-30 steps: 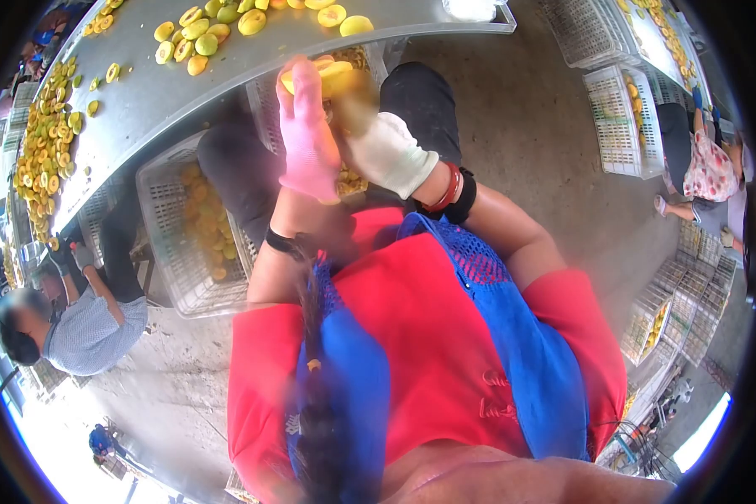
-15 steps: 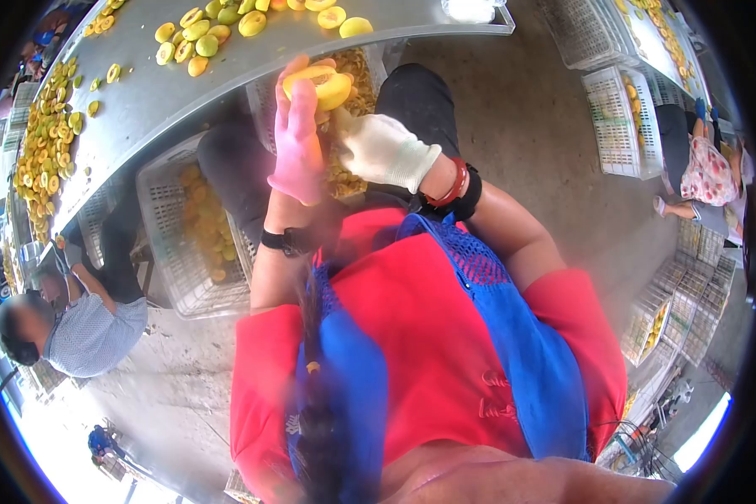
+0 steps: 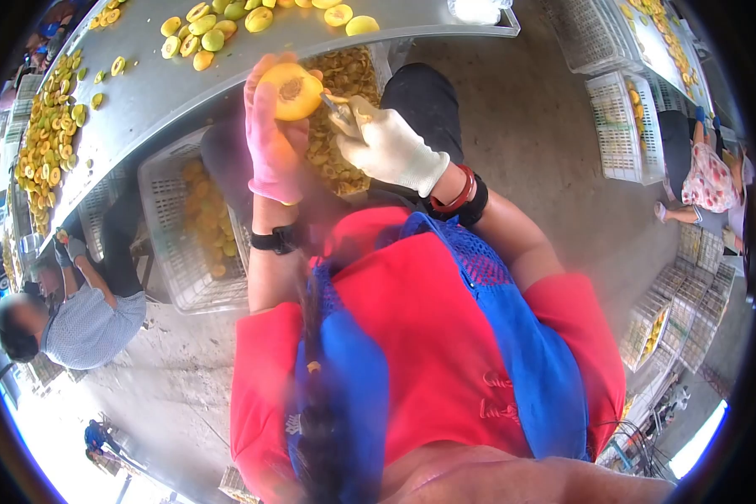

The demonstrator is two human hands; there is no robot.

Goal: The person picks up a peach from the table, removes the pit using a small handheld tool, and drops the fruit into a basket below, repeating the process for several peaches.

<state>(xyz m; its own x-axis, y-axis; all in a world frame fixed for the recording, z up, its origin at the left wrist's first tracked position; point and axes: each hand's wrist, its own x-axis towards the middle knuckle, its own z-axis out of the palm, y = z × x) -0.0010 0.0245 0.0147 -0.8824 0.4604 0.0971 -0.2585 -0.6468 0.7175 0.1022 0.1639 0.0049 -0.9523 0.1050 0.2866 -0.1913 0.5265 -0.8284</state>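
Observation:
My left hand [image 3: 275, 139], in a pink glove, is closed around a yellow peach half [image 3: 291, 92]. The cut face shows, with a brownish rough patch at its centre. In a white glove, my right hand [image 3: 386, 144] grips a small metal tool [image 3: 331, 104], whose tip is right at the peach half's right edge. Most of the tool is hidden by the fingers. Below both hands, a crate [image 3: 344, 80] between my knees holds many cut yellow pieces.
A metal table [image 3: 143, 101] ahead carries many halved peaches [image 3: 197, 34]. A white crate [image 3: 164, 244] with fruit stands at my left. Another person [image 3: 92, 328] sits farther left; one more [image 3: 706, 176] is at the far right, near stacked crates [image 3: 689, 294].
The peach half has moved slightly left and turned, so its cut face shows more fully. My right hand has shifted slightly right, and the metal tool is now visible.

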